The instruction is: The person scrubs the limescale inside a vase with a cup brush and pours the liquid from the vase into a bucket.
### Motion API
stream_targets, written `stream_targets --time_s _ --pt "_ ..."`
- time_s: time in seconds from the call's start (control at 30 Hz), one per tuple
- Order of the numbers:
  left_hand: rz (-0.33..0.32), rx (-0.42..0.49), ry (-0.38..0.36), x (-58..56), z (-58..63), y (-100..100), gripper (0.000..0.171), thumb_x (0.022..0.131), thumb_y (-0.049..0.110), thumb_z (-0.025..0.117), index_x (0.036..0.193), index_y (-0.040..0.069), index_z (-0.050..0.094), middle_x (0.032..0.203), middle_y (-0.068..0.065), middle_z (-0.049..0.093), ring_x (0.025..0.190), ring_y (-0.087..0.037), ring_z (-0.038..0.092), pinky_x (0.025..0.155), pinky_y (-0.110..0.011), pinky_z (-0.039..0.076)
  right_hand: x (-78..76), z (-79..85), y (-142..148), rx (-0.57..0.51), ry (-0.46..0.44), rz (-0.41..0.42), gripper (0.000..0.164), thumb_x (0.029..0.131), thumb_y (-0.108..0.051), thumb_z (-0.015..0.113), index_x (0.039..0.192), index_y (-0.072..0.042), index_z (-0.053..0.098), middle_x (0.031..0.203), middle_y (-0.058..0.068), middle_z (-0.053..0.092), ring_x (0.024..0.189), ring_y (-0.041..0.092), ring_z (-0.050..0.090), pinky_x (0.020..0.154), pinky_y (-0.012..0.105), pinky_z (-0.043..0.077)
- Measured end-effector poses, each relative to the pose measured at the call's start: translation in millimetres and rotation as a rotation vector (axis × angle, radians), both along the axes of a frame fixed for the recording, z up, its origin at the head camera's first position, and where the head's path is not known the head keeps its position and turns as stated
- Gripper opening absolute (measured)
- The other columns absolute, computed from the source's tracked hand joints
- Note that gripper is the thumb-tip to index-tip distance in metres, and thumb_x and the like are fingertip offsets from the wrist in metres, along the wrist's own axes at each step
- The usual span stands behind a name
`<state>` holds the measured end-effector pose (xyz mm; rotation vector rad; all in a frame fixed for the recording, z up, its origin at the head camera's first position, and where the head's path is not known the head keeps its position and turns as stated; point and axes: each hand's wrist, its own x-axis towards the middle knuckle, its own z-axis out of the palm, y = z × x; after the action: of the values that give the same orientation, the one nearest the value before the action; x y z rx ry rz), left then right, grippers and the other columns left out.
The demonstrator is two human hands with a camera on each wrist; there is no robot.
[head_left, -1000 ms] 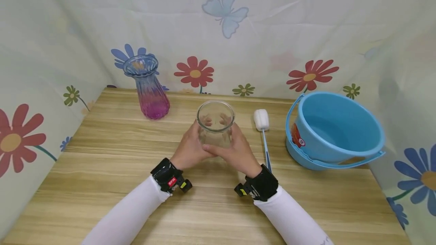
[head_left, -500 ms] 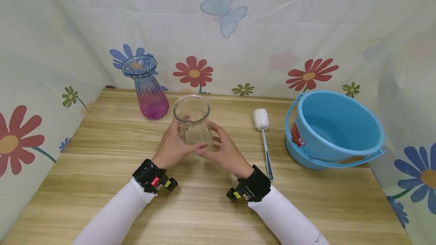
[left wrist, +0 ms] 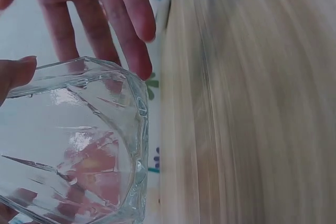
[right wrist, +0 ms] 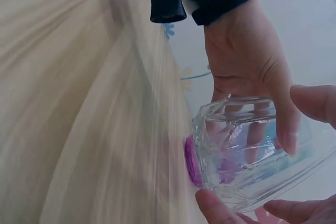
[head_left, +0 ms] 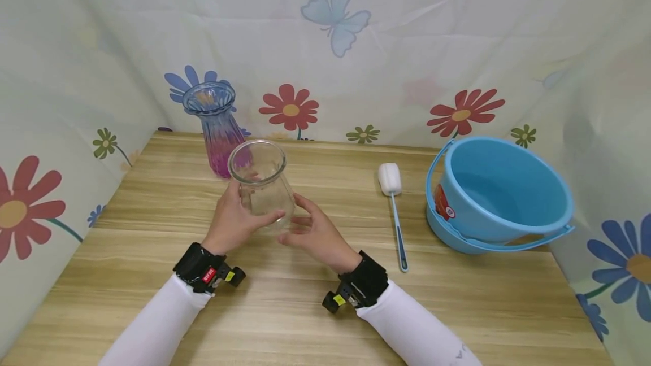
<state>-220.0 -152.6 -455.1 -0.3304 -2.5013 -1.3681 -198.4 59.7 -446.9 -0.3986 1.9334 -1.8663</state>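
From the head view, I have my left hand (head_left: pixel 235 221) wrapped around the clear glass vase (head_left: pixel 261 185), thumb across its front, holding it just in front of the pink and blue vase (head_left: pixel 216 129) that stands at the back left of the counter (head_left: pixel 315 304). My right hand (head_left: pixel 315 234) sits just beside the clear vase on its right, fingers spread and loose; whether the fingertips touch the glass I cannot tell from here. Further right a white-headed brush (head_left: pixel 394 208) with a blue handle lies on the counter, and beyond it a blue bucket (head_left: pixel 500 194) stands tilted.

From my left wrist, the clear glass vase (left wrist: pixel 73 145) fills the lower left, my thumb at its edge, and the fingers of my right hand (left wrist: pixel 100 14) hang straight just behind it.

From my right wrist, my left hand (right wrist: pixel 252 72) curls around the clear glass vase (right wrist: pixel 252 150), with my right fingertips (right wrist: pixel 215 205) at its near side.
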Motion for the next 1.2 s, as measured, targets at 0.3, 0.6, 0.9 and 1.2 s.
stream_targets --time_s 0.3,0.6,0.9,1.2 --pt "0.068 0.016 0.002 3.3 -2.9 -33 0.108 0.065 0.046 0.088 0.148 0.043 0.019 0.147 0.000 0.038 0.130 -0.023 0.035 0.102 -0.065 0.032 4.6 1.5 -25 -0.061 -0.016 0.084 0.083 0.088 -0.015 0.070 0.154 -0.016 0.020 0.157 0.006 0.022 0.133 0.022 0.034 0.106 0.051 0.037" --pt "0.184 0.013 -0.010 8.7 -4.4 -63 0.106 0.065 0.044 0.088 0.148 0.040 0.022 0.144 -0.008 0.042 0.128 -0.031 0.036 0.098 -0.072 0.030 1.4 0.0 -57 -0.050 -0.011 0.127 0.083 0.088 -0.020 0.069 0.154 -0.016 0.018 0.157 0.006 0.021 0.134 0.018 0.032 0.108 0.049 0.034" --pt "0.265 0.018 0.012 9.9 -2.3 -88 0.107 0.065 0.038 0.090 0.147 0.042 0.022 0.145 -0.010 0.042 0.128 -0.028 0.037 0.100 -0.068 0.032 -7.7 -4.9 -90 -0.001 0.036 0.190 0.088 0.088 -0.017 0.070 0.155 -0.019 0.014 0.157 0.001 0.015 0.135 0.013 0.027 0.106 0.034 0.037" --pt "0.347 -0.003 -0.041 7.6 -6.9 -109 0.104 0.067 0.043 0.087 0.146 0.017 0.024 0.135 -0.019 0.046 0.117 -0.036 0.045 0.093 -0.065 0.038 -18.0 -8.3 -114 0.019 0.043 0.305 0.089 0.090 -0.020 0.066 0.156 -0.016 0.006 0.159 -0.005 0.007 0.138 0.009 0.016 0.114 0.041 0.024"
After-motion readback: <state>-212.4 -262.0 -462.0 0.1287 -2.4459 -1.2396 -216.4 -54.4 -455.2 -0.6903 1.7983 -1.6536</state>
